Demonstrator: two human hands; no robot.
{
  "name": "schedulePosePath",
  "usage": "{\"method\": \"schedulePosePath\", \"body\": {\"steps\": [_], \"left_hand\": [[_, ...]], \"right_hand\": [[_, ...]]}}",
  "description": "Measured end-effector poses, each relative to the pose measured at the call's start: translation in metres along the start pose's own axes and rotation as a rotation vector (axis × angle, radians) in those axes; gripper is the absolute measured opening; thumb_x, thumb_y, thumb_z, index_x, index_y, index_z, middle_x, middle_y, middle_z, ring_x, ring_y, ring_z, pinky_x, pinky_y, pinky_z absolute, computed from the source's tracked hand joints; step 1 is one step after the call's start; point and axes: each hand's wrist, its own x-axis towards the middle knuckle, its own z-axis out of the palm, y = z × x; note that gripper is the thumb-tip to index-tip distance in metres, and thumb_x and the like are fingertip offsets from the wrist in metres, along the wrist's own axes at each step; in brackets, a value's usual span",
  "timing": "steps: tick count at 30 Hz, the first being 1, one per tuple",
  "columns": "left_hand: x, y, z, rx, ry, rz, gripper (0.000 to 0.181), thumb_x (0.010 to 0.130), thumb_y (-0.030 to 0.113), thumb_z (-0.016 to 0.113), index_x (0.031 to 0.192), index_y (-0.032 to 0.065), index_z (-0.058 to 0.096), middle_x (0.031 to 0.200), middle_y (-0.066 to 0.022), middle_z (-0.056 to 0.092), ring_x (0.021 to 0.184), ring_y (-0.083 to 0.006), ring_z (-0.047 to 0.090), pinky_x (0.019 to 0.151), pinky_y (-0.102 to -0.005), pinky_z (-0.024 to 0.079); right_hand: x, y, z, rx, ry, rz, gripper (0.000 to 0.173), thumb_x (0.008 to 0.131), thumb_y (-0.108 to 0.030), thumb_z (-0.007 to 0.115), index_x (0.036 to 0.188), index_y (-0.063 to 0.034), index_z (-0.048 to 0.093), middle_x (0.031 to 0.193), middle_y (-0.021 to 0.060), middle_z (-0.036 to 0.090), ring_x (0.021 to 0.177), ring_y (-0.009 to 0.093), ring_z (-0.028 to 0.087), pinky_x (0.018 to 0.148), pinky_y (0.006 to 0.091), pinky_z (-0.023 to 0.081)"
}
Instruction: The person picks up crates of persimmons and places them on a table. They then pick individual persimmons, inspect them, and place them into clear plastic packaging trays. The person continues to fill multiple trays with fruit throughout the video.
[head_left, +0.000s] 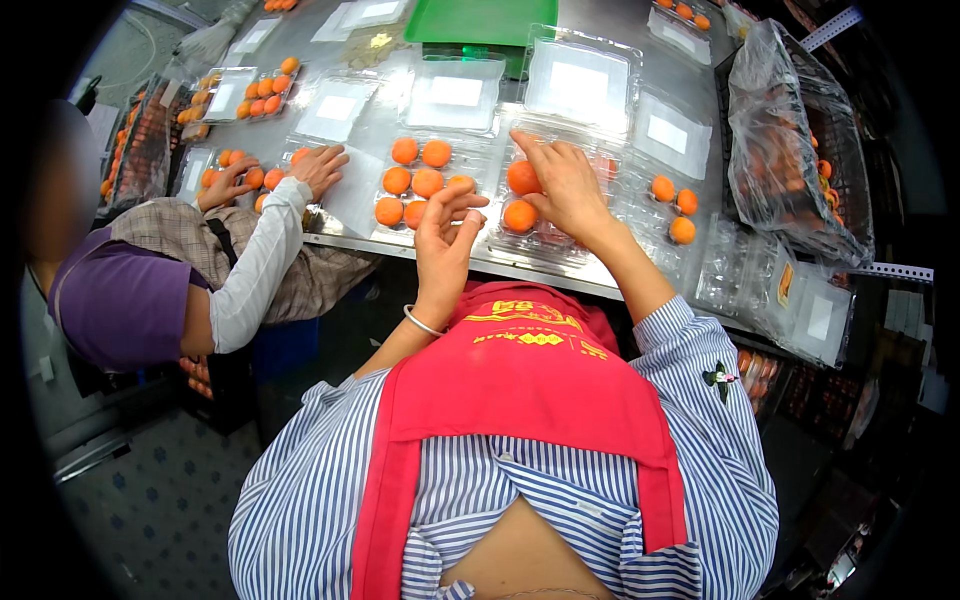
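My left hand (448, 236) is raised at the table's near edge with its fingers parted and curled, beside a clear plastic tray holding several orange fruits (427, 183); whether it touches the nearest fruit, I cannot tell. Over another clear clamshell tray (551, 241) my right hand (562, 184) lies palm down, fingers spread, next to two orange fruits (520, 216) on its left side. What is under the palm is hidden. Farther right, a third tray holds three orange fruits (682, 230). Open lids with white pads (577, 84) lie behind the trays.
A green tray (481, 21) stands at the back of the metal table (360, 241). To the right is a plastic-lined crate (795, 150) of fruit, with empty clamshells (731, 266) nearer. On the left, a co-worker's hands (319, 171) reach over other fruit trays.
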Motion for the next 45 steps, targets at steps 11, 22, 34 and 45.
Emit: {"method": "schedulePosePath", "body": {"steps": [11, 22, 34, 45], "left_hand": [[0.004, -0.004, -0.005, -0.018, 0.005, -0.022, 0.032, 0.103, 0.007, 0.059, 0.134, -0.0001, 0.055, 0.116, -0.0110, 0.069, 0.099, -0.0143, 0.066, 0.090, -0.0299, 0.056], [0.007, -0.009, -0.004, -0.058, 0.022, -0.091, 0.030, 0.104, 0.009, 0.059, 0.132, -0.0004, 0.055, 0.114, -0.0112, 0.069, 0.098, -0.0146, 0.066, 0.089, -0.0296, 0.056], [0.003, -0.017, -0.002, -0.080, 0.038, -0.143, 0.028, 0.103, 0.008, 0.058, 0.130, -0.0001, 0.057, 0.114, -0.0115, 0.071, 0.095, -0.0115, 0.066, 0.088, -0.0276, 0.055], [0.002, -0.023, 0.000, -0.085, 0.007, -0.162, 0.028, 0.103, 0.006, 0.059, 0.130, -0.0005, 0.057, 0.112, -0.0101, 0.070, 0.095, -0.0120, 0.066, 0.086, -0.0267, 0.056]], "right_hand": [[0.005, -0.004, -0.002, 0.135, 0.080, 0.161, 0.099, 0.068, -0.013, 0.089, 0.155, -0.0143, 0.041, 0.117, 0.0120, 0.069, 0.110, 0.030, 0.063, 0.101, 0.0434, 0.047], [-0.048, 0.063, -0.083, 1.069, 0.844, 0.531, 0.076, 0.085, -0.005, 0.084, 0.147, -0.0026, 0.041, 0.107, 0.0093, 0.073, 0.103, 0.017, 0.068, 0.105, 0.0400, 0.048], [-0.056, 0.109, -0.134, 0.178, 0.790, 0.387, 0.051, 0.082, -0.018, 0.083, 0.126, -0.0041, 0.062, 0.128, 0.0148, 0.062, 0.124, 0.032, 0.057, 0.110, 0.0425, 0.041], [-0.051, -0.029, 0.008, -0.080, 0.097, -0.079, 0.075, 0.080, -0.026, 0.082, 0.147, -0.0094, 0.051, 0.114, 0.0089, 0.068, 0.126, 0.029, 0.054, 0.119, 0.0512, 0.030]]}}
